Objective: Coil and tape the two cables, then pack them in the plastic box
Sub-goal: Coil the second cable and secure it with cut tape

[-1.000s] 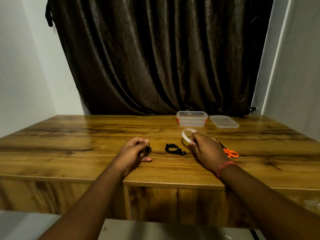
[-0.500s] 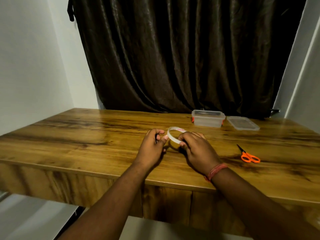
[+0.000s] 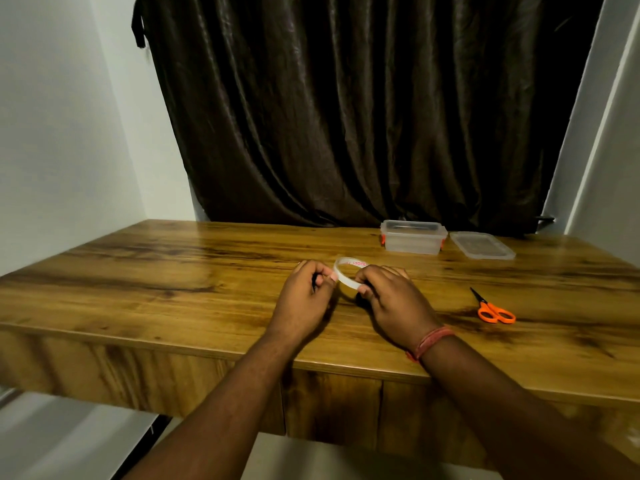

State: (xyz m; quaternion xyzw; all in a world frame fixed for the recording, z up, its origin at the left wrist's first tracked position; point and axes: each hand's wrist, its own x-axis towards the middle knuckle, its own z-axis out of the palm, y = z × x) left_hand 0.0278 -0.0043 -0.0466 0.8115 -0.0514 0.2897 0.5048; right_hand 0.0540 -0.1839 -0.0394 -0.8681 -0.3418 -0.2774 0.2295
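Both hands meet over the middle of the wooden table (image 3: 173, 271), each with its fingers curled. The right hand (image 3: 391, 299) grips a roll of clear tape (image 3: 346, 271), thumb pressed on the near side of the ring and fingers wrapped round its right part, so the roll stands upright and tilted between the two hands. The left hand (image 3: 304, 296) has thumb and forefinger pinched together at the roll's left edge, touching it; a small dark sliver shows inside the curled fingers, which seems to be a black cable (image 3: 314, 282), though too little of it shows to be sure. The other cable cannot be made out; a dark patch lies under the right hand's fingers, but what it is cannot be told.

A red thread band (image 3: 431, 341) circles the right wrist. To the right of the hands, well apart, lie orange-handled scissors (image 3: 493, 310), blades pointing away towards the far edge. At the far edge stands the clear plastic box (image 3: 412, 237) with orange clips, open, and its lid (image 3: 481, 244) lies flat just beside it on the right. A dark curtain (image 3: 363, 116) hangs behind the table.
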